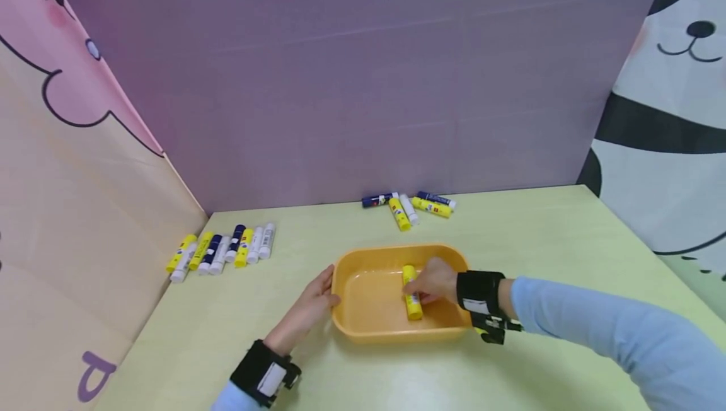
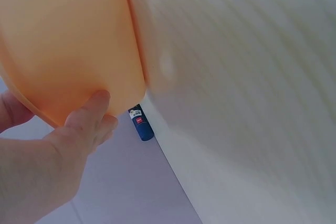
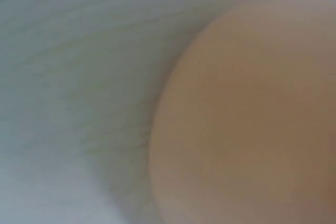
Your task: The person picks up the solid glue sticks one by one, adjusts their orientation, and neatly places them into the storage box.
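Observation:
An orange plastic tray (image 1: 368, 338) sits on the table. My left hand (image 1: 311, 304) grips its left rim, and the left wrist view shows the fingers of that hand (image 2: 68, 135) against the tray's outer wall (image 2: 73, 35). Inside the tray is a yellow glue stick (image 1: 414, 307), standing lengthwise to the view. My right hand (image 1: 437, 280) reaches over the right rim and pinches it around the middle; some fingertips are hidden behind it. In the right wrist view only the blurred tray wall (image 3: 247, 114) and tabletop appear, without the hand.
Several yellow, white and navy glue sticks (image 1: 244, 247) lie in a row at the table's left edge. Another loose group, including a yellow one (image 1: 399, 214), lies at the back by the purple backdrop (image 1: 340, 83). Cloth panels with cartoon animals stand on both sides.

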`<state>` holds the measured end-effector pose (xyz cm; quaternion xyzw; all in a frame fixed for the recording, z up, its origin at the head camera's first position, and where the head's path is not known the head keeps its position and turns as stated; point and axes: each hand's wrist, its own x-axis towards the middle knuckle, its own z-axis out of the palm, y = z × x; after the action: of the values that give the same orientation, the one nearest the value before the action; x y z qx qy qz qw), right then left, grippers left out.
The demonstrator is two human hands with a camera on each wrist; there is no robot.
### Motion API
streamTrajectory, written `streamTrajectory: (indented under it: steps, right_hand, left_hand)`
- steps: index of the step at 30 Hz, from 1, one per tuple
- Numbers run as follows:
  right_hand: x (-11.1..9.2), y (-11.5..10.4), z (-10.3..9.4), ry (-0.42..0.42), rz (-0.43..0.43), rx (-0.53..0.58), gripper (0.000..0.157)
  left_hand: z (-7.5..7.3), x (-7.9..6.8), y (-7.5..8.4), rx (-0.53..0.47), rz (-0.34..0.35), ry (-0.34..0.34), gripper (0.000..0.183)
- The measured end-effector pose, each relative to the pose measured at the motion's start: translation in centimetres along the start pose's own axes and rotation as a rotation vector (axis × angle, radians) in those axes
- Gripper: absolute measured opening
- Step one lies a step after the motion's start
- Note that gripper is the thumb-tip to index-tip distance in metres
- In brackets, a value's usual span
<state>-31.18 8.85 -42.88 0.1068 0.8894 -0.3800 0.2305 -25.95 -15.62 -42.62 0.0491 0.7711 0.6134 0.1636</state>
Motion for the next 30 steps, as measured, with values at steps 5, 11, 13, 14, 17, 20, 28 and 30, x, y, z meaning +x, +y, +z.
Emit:
streamTrajectory:
  steps: [5,11,13,14,17,20,28,30]
  right_hand:
    - [-0.1,0.2,0.2,0.016,0.007,0.004,0.035]
    - [-0.4,0.1,0.0,-0.007,0.020,0.017,0.038]
    - [-0.5,0.1,0.0,-0.016,0.027,0.020,0.040]
    - [-0.5,0.1,-0.1,-0.019,0.032,0.025,0.040]
    - [-0.5,0.2,-0.2,-0.048,0.033,0.030,0.043]
    - [-0.5,0.3,-0.4,-0.096,0.034,0.056,0.044]
    - [-1.4,0.0,-1.6,-0.157,0.015,0.092,0.032]
    - [-1.9,-0.3,-1.9,-0.165,0.012,0.083,0.032]
  left_hand:
    - [0.1,-0.2,0.2,0.007,-0.015,0.000,0.068]
    - [0.1,-0.1,0.1,0.016,-0.006,0.000,0.068]
    - [0.1,0.0,0.0,0.011,-0.003,-0.003,0.068]
    - [0.1,0.0,0.0,0.009,-0.003,-0.005,0.068]
    - [0.1,0.1,-0.1,0.006,-0.001,-0.004,0.069]
    - [0.1,0.1,0.0,0.009,0.004,-0.005,0.069]
    - [0.0,0.0,0.1,0.012,-0.003,-0.003,0.068]
    - [0.0,-0.1,0.2,0.017,-0.010,0.005,0.067]
